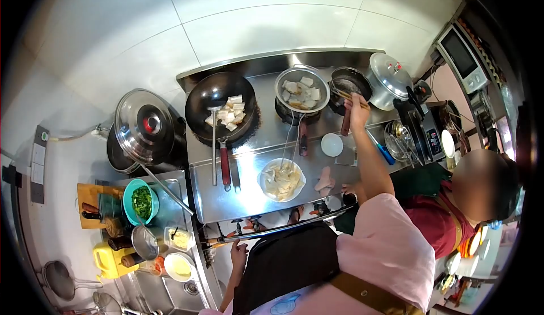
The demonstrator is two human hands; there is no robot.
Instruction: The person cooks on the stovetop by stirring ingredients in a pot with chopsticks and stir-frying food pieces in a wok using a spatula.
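Observation:
My right hand [359, 111] is closed around wooden chopsticks [342, 94], whose tips reach toward a round strainer [325, 97] filled with pale, grey-skinned chunks [301, 92]. That strainer rests above a dark pan on the stove. My left hand [239, 255] hangs low by the stove's front rail [272, 228], its fingers apart and holding nothing I can see. Between my hands, a white bowl [281, 197] of pale slices stands on the steel stovetop [232, 204]. At the left, a black wok [198, 102] contains white chunks and a long-handled ladle [214, 150].
A co-worker [428, 218] in a red top stands close at right. A small white bowl [332, 144], dark frying pan [350, 80] and pressure cooker [391, 80] occupy the stove's right side. At left are a large lidded pot [144, 131] and a turquoise bowl [131, 192] of chopped greens.

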